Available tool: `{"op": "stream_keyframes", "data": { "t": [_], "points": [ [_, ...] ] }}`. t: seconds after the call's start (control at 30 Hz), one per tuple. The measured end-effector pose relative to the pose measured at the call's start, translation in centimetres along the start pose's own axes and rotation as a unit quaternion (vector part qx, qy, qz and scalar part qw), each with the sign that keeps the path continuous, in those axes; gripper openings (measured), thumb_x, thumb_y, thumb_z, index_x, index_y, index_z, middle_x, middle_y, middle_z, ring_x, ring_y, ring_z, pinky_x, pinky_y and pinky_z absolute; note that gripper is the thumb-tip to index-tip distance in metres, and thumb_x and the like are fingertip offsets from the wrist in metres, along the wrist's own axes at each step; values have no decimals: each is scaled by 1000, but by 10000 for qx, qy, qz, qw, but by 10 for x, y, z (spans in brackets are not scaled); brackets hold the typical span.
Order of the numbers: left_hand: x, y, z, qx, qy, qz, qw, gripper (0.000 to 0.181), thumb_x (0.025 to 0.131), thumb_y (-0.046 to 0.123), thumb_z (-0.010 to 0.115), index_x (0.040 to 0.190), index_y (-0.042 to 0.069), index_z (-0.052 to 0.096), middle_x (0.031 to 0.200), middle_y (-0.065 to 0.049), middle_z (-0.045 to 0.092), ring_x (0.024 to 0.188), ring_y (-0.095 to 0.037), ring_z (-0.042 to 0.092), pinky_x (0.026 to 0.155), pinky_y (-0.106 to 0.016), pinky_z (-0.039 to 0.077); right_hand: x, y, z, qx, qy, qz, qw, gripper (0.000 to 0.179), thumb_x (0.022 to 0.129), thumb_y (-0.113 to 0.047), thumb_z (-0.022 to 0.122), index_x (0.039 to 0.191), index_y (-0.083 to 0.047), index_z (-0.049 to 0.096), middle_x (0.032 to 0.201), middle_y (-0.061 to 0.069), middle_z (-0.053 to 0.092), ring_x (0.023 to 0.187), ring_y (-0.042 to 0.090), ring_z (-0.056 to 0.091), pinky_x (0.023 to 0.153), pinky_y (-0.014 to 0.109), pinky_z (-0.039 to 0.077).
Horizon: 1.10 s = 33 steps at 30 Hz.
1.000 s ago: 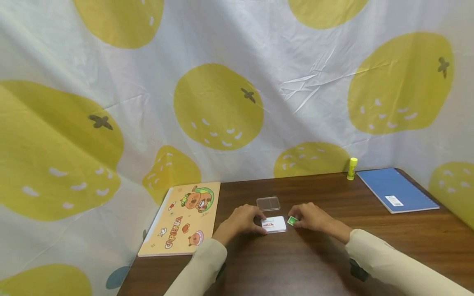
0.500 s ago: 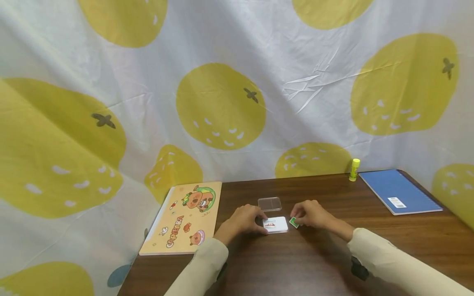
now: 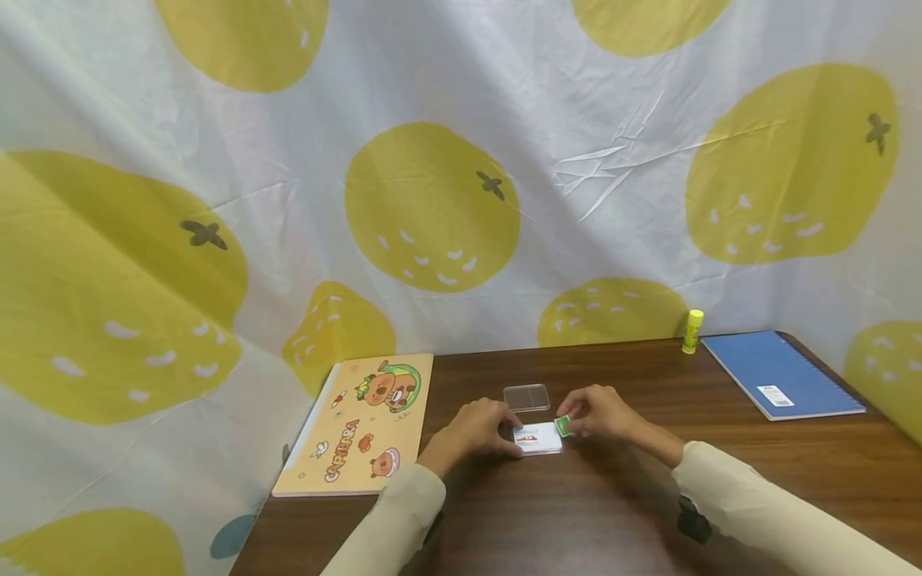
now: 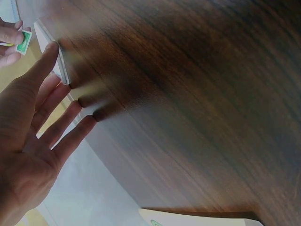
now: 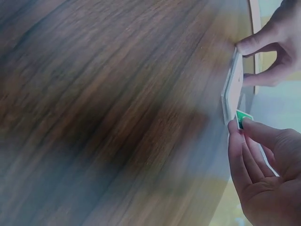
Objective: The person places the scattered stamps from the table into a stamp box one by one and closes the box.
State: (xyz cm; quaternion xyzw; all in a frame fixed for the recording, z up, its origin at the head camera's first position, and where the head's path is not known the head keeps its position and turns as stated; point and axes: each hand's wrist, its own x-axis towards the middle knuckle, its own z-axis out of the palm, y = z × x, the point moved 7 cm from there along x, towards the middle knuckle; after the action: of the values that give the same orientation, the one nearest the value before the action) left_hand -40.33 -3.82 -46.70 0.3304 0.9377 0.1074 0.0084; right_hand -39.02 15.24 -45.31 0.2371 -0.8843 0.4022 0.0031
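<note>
The right hand (image 3: pixel 596 412) pinches a small green card (image 3: pixel 562 427), which juts left from its fingertips by the white stack's (image 3: pixel 545 438) far right corner; the left hand (image 3: pixel 475 428) grips the stack's left end.

**Two pairs, several singles**

One left hand (image 3: pixel 471 430) and one right hand (image 3: pixel 601 414): two. In the right grip, one green square (image 3: pixel 563 426); just left of it, one stack of white cards (image 3: pixel 542 438), their number unclear. Beyond the grips, one clear plastic case (image 3: pixel 527 398) and one yellow glue stick (image 3: pixel 692 332). Left, one capybara notebook (image 3: pixel 353 440); right, one blue notebook (image 3: pixel 778 372): two.
</note>
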Motion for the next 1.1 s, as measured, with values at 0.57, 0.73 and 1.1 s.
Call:
{"op": "stream_keyframes", "data": {
  "t": [0.57, 0.73, 1.1],
  "points": [
    [-1, -1, 0, -120, -53, -65, 9999, 45, 79, 49, 89, 113, 21, 80, 110, 8, 76, 93, -7, 62, 87, -30, 52, 13, -8, 18, 88, -131, 99, 9998, 10, 82, 1, 84, 90, -2, 77, 82, 8, 77, 66, 14, 68, 56, 26, 54],
    [0, 0, -1, -170, -51, -28, 9998, 45, 80, 49, 89, 113, 20, 80, 111, 6, 76, 93, -9, 63, 88, -31, 53, 14, -7, 19, 65, -125, 115, 9998, 9, 82, 3, 83, 88, -1, 77, 80, 6, 77, 67, 11, 67, 55, 25, 53],
    [-2, -1, -1, -201, -68, -51, 9998, 45, 79, 47, 90, 113, 20, 80, 110, 6, 76, 91, -8, 62, 85, -31, 52, 16, -7, 21, 173, -297, 195, 9992, 11, 82, 1, 83, 90, -1, 77, 81, 5, 76, 67, 12, 66, 56, 25, 53]
  ]
}}
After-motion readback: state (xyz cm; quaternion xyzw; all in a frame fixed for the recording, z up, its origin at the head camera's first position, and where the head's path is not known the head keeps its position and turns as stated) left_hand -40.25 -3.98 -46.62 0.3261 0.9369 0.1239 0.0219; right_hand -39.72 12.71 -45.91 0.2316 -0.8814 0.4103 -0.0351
